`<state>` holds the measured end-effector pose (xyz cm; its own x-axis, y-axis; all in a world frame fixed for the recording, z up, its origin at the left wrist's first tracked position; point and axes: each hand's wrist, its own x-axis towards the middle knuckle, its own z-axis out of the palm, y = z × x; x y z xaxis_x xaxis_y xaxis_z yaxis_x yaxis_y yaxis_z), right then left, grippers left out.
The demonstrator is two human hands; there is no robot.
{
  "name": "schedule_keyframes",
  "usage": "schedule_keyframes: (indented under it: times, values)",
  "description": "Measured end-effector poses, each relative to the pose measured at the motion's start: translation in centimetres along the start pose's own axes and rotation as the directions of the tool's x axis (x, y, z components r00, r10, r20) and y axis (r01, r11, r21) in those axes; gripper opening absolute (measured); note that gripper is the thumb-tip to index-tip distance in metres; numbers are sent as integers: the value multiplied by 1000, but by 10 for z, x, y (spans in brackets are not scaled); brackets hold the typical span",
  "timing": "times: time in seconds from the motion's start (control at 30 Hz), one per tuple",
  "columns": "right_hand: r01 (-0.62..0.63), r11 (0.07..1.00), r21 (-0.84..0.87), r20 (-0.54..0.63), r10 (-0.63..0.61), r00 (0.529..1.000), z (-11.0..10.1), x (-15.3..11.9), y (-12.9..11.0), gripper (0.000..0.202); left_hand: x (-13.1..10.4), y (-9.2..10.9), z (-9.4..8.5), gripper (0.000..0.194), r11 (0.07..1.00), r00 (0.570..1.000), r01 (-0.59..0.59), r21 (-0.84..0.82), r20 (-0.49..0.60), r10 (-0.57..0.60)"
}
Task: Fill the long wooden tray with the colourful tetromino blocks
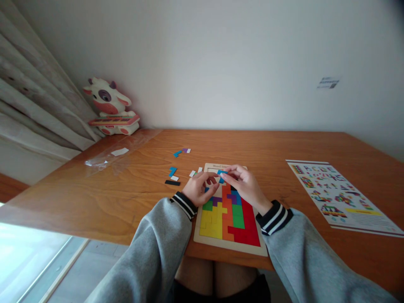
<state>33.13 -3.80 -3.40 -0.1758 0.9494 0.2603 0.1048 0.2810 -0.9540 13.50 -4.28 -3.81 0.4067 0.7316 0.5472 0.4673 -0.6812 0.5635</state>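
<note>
A wooden puzzle board (197, 235) lies at the table's front edge, its lower part filled with yellow, orange, red and green pieces. Over its upper part, a blue puzzle piece (222, 175) is pinched between the thumb and fingers of my right hand (248, 185). My left hand (200, 187) hovers over the board's left side, fingers curved and thumb apart. Its index fingertip comes close to the blue piece; whether they touch I cannot tell. Both hands partly hide the board's upper half.
Left of the board lie loose pieces: a black bar (172, 183), a blue piece (172, 171) and several others. A printed sheet (341, 191) lies at right. A clear plastic bag (104, 162) and a cow toy (112, 107) with a keyboard are at back left.
</note>
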Motion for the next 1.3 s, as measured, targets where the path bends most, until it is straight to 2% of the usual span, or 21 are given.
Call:
schedule_keyframes:
  times: [0.13, 0.23, 0.37, 0.53, 0.63, 0.9, 1.0, 1.1, 1.3]
  values:
    - [-11, 997, 72, -23, 12, 1000, 3, -1, 1, 33, 0, -3, 2, 32, 990, 999, 42, -133, -25, -46]
    - [-1, 1000, 17, -18, 1, 1000, 3, -2, 4, 34, -1, -6, 3, 28, 979, 996, 79, -186, -24, -85]
    - [21, 996, -89, 7, -20, 1000, 2, -3, 7, 26, 0, -8, 2, 21, 995, 995, 79, -66, -50, -82]
    - [8, 992, -130, 23, -5, 1000, 3, -4, 5, 28, 1, -14, 1, 15, 973, 972, 197, 122, -157, -177]
    - [9, 992, -122, 52, -2, 999, 4, -5, 3, 31, 1, -17, 1, 13, 959, 966, 230, 168, -157, -204]
    - [23, 936, -350, 134, 26, 991, 4, -8, -1, 12, 1, -18, -2, 15, 936, 956, 277, 220, -159, -246]
    - [97, 885, -455, 188, -11, 982, 2, -6, -3, 10, 1, -19, -1, 16, 935, 962, 266, 233, -126, -242]
    - [228, 798, -558, 261, -92, 961, 0, -5, -3, 8, 1, -21, -1, 17, 936, 966, 255, 241, -109, -235]
    - [394, 711, -582, 395, -176, 902, -3, -6, -1, 14, 1, -22, 0, 21, 942, 969, 246, 228, -72, -236]
